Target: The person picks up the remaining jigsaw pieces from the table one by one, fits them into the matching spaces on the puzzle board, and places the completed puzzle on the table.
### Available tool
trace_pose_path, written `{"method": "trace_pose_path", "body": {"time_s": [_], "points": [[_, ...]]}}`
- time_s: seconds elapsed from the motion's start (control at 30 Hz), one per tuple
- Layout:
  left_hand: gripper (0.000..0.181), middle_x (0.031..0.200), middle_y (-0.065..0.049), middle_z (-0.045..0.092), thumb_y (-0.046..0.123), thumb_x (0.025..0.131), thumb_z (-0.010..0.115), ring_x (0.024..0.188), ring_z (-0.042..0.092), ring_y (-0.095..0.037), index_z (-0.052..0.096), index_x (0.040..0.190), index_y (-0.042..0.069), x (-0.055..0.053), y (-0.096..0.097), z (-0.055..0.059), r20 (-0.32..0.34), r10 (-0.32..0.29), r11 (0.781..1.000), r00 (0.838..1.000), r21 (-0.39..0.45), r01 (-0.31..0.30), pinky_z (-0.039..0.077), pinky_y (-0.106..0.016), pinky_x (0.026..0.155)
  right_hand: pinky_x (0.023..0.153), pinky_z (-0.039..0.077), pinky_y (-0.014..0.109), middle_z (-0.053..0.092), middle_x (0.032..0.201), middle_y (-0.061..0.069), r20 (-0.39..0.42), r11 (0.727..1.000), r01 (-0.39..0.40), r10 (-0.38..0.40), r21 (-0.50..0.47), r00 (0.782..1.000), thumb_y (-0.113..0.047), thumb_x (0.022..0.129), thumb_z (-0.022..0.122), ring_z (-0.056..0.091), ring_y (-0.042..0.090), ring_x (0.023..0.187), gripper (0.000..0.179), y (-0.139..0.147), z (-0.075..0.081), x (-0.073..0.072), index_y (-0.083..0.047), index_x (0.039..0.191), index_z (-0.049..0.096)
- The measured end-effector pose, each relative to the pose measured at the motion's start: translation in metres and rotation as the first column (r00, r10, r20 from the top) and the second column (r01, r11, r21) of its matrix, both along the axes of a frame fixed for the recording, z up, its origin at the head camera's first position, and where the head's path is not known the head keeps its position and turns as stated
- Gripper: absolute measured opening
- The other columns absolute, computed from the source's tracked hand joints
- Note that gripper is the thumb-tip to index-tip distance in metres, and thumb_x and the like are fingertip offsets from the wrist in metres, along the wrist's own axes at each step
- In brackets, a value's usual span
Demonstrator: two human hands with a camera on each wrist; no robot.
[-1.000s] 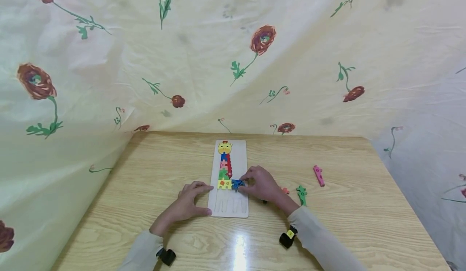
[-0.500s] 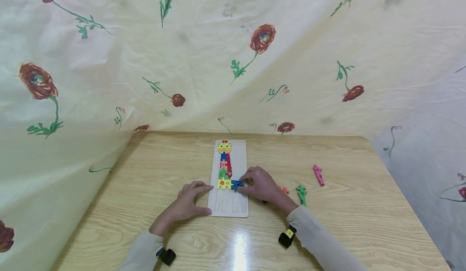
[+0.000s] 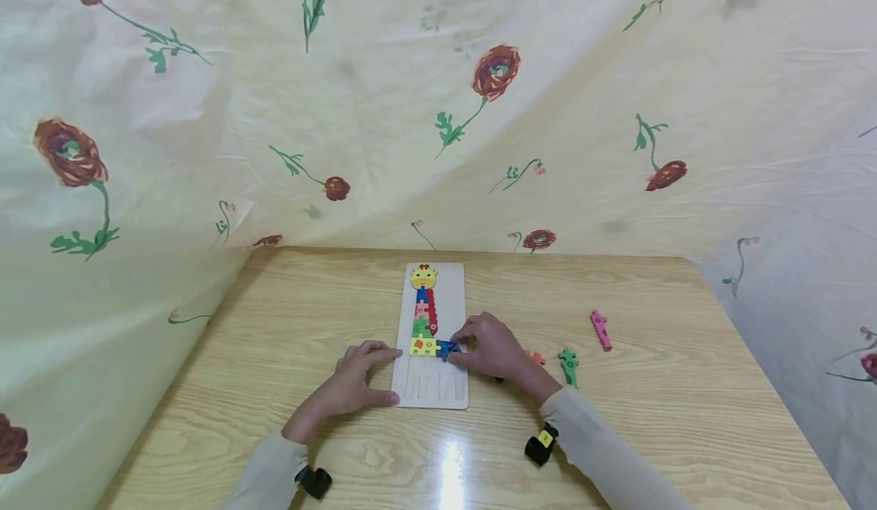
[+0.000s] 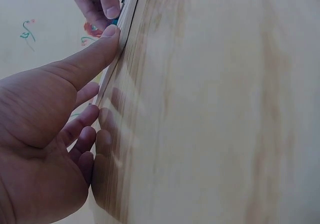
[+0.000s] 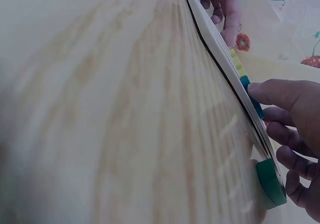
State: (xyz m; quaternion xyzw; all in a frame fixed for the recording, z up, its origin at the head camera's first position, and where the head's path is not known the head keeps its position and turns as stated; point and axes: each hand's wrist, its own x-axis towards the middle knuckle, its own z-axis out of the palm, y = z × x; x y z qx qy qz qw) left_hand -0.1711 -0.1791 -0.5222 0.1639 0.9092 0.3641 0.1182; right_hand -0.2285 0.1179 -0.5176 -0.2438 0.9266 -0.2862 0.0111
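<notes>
In the head view a white puzzle board [image 3: 448, 282] lies on the table with a giraffe of coloured pieces in it: a yellow head [image 3: 423, 277], a red mane piece [image 3: 432, 316] and a yellow numbered piece [image 3: 422, 345] among them. My right hand [image 3: 489, 345] pinches a blue puzzle piece [image 3: 447, 349] between thumb and fingers, at the right of that yellow piece. The same blue piece [image 5: 252, 97] shows under the thumb in the right wrist view. My left hand [image 3: 352, 379] spreads thumb and forefinger along the board's left edge, their tips touching it.
Loose pieces lie right of the board: a pink one [image 3: 600, 330], a green one [image 3: 568, 368] and a coral one [image 3: 535, 358] partly behind the right wrist. A dark green piece [image 5: 271, 184] sits near the right fingers. Flowered cloth [image 3: 384, 114] hangs behind the table.
</notes>
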Motion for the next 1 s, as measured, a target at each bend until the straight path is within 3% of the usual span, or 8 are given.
{"method": "trace_pose_path", "body": {"time_s": [0.5, 1.0], "points": [[0.072, 0.144, 0.001, 0.049, 0.039, 0.078, 0.089, 0.126, 0.037, -0.027, 0.06, 0.143, 0.027, 0.0, 0.001, 0.001, 0.011, 0.008, 1.0, 1.0, -0.007, -0.008, 0.031, -0.056, 0.105, 0.072, 0.044, 0.029, 0.068, 0.09, -0.011, -0.023, 1.0, -0.021, 0.021, 0.0, 1.0, -0.034, 0.081, 0.087, 0.05, 0.009, 0.083, 0.027, 0.005, 0.003, -0.002, -0.016, 0.1, 0.083], [0.072, 0.145, 0.002, 0.049, 0.042, 0.078, 0.089, 0.127, 0.037, -0.026, 0.06, 0.143, 0.029, -0.001, 0.001, -0.002, 0.015, 0.016, 1.0, 1.0, -0.017, -0.015, 0.032, -0.055, 0.104, 0.077, 0.047, 0.033, 0.071, 0.1, -0.002, -0.06, 0.999, -0.041, 0.041, -0.005, 0.997, -0.032, 0.087, 0.083, 0.055, 0.017, 0.093, 0.027, 0.034, 0.03, 0.007, -0.013, 0.106, 0.08]]}}
